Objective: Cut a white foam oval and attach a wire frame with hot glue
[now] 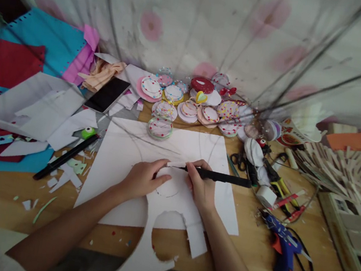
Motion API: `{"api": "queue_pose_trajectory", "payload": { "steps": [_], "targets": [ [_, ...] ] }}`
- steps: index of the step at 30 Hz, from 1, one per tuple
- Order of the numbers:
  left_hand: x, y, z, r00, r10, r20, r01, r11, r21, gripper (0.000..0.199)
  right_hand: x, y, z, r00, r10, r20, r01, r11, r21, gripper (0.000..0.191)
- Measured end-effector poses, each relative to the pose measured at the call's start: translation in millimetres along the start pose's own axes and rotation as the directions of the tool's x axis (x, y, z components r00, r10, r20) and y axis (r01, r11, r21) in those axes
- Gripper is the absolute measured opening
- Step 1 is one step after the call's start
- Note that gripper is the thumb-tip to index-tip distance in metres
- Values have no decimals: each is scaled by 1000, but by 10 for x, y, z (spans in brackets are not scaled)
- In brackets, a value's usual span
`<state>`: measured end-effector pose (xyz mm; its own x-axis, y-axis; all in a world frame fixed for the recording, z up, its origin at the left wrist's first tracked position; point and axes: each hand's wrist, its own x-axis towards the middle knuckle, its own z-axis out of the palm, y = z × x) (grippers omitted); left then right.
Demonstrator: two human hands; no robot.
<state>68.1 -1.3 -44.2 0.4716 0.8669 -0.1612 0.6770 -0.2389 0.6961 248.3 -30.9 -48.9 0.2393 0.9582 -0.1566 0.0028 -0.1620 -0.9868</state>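
Note:
My right hand [202, 186] grips a slim black pen [225, 177], held nearly level with its thin end toward my left hand. My left hand [143, 177] has its thumb and fingers closed on the upper part of a white cardboard piece [152, 217] with round cut-outs. A dark curved line marks a circle on white between both hands. Under them lies a large white sheet [121, 145]. The cut cardboard hangs over the table's front edge toward me. What the left fingertips press on is partly hidden.
Decorated paper discs [173, 93] stand in rows behind the sheet. At left are a phone [108, 94], a long black stick-like tool [66, 157], coloured sheets and scraps. At right are scissors [238, 161], yellow-handled pliers [281, 189], a blue glue gun [284, 248] with cable, and wooden sticks [335, 165].

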Motion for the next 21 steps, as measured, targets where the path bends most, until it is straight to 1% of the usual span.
{"api": "queue_pose_trajectory", "payload": {
  "steps": [6,12,17,21],
  "targets": [
    [-14,-7,9,1000,-2,-8,2,1000,-26,43,-6,21,5,1000,-15,-20,14,999,-48,30],
    [-6,-33,23,1000,12,-18,-12,999,-35,41,2,46,12,996,-48,-76,42,996,-78,32],
    [6,-53,39,1000,17,-20,-17,1000,-23,40,-13,38,23,978,-150,-148,118,972,-204,34],
    [-2,-48,30,1000,7,-22,-8,999,-49,41,-24,22,26,961,-228,-158,183,949,-256,32]
  ]
}}
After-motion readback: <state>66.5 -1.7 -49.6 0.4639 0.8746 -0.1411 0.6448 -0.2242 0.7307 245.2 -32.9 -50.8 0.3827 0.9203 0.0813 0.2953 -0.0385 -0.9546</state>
